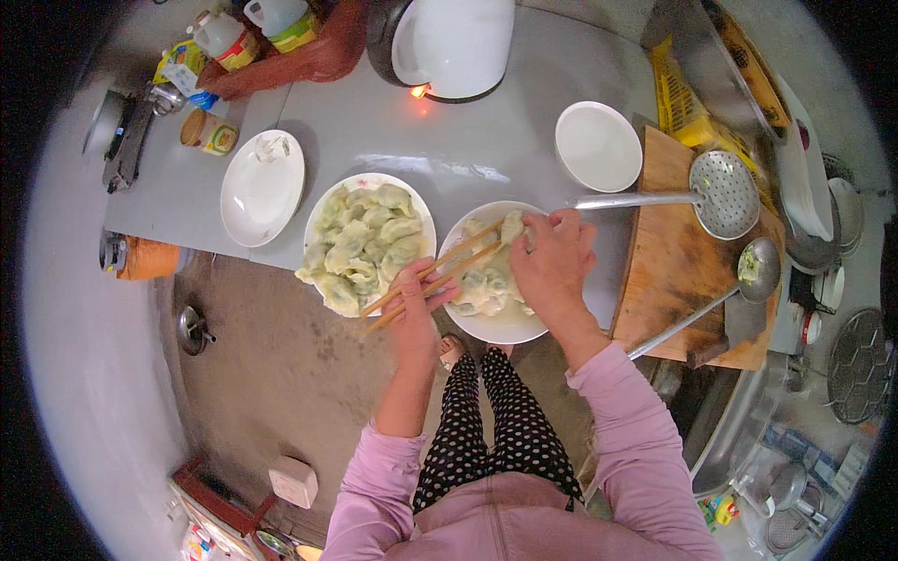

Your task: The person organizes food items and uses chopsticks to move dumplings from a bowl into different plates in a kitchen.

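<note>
My left hand (pixel 415 308) grips a pair of wooden chopsticks (pixel 465 247), whose tips point up and to the right. At those tips is a single dumpling (pixel 511 226), above the far side of the right white plate (pixel 494 334). The fingers of my right hand (pixel 558 263) pinch the dumpling from the right. A few dumplings (pixel 485 289) lie below in some liquid on that plate. Just left of it, a second white plate (pixel 430 233) is heaped with pale green dumplings (pixel 365 238), some hanging over its near rim.
Farther left lies a white oval plate (pixel 263 193) with scraps. A white bowl (pixel 598 147), a skimmer (pixel 725 193) and a ladle (pixel 759 270) are at the right, by a wooden board (pixel 673 294). At the back are a lit white appliance (pixel 459 45) and another person's forearm (pixel 280 72).
</note>
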`<state>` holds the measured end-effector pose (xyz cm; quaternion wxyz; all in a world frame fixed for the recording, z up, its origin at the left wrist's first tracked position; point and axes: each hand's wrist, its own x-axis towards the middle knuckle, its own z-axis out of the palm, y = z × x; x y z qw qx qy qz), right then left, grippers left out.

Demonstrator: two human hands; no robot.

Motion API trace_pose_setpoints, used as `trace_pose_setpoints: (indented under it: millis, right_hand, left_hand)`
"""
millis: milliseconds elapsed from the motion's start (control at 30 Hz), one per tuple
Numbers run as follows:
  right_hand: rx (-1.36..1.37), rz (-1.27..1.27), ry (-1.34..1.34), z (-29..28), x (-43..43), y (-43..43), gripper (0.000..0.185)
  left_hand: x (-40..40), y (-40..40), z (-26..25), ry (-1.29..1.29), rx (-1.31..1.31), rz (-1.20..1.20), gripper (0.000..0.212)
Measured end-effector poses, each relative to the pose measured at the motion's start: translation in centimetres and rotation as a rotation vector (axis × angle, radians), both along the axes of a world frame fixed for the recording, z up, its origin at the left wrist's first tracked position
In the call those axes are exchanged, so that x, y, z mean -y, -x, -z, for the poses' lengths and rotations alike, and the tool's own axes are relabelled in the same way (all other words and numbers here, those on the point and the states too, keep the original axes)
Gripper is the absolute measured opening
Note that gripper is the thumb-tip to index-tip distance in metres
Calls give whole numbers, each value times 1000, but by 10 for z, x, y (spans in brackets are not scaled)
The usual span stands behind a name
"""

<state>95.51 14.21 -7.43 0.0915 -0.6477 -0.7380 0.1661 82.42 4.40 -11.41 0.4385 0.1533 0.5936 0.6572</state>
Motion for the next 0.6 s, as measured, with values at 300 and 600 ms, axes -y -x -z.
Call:
trace_pose_setpoints:
  millis: [300, 600]
  right_hand:
    - [-138, -81, -180, -33, 20, 27, 31]
    - [-578, -305, -354, -58, 48, 82, 39]
  left_hand:
    - [21, 23, -3, -77, 424, -223, 37]
    - [49, 130, -8, -224, 571, -426, 34]
